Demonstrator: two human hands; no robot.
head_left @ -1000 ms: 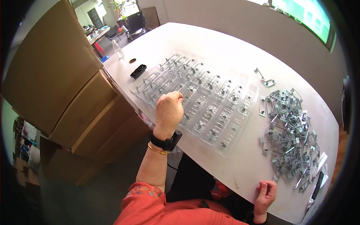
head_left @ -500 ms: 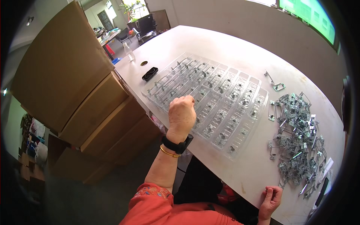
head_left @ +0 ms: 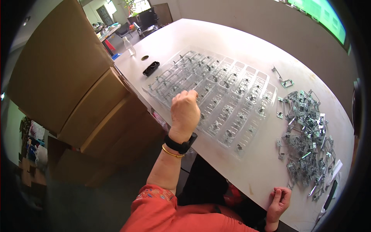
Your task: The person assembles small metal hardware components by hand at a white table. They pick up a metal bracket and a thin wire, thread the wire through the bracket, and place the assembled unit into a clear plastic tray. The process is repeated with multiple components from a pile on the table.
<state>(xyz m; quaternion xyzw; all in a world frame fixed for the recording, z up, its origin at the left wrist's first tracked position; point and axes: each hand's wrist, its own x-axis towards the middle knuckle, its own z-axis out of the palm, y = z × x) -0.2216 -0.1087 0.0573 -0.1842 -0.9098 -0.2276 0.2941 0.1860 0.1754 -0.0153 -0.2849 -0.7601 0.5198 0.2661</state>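
My left hand is closed over the near left part of a clear plastic tray. Its back faces up, so whatever the fingers hold is hidden. Rows of compartments in the tray hold small metal bracket parts, some with long thin rods. Close to the table's front edge, my right hand is closed with thumb against curled fingers; anything in that pinch is too small to name. Beyond it lies a tangled heap of metal bracket parts.
One loose metal bracket lies behind the heap. A black oblong object and a clear bottle are at the far left of the white table. Stacked cardboard boxes stand along the left side.
The whole view has shifted slightly, with the table appearing higher. My left hand stays closed over the tray, a little farther away. My right hand keeps its pinch near the edge.
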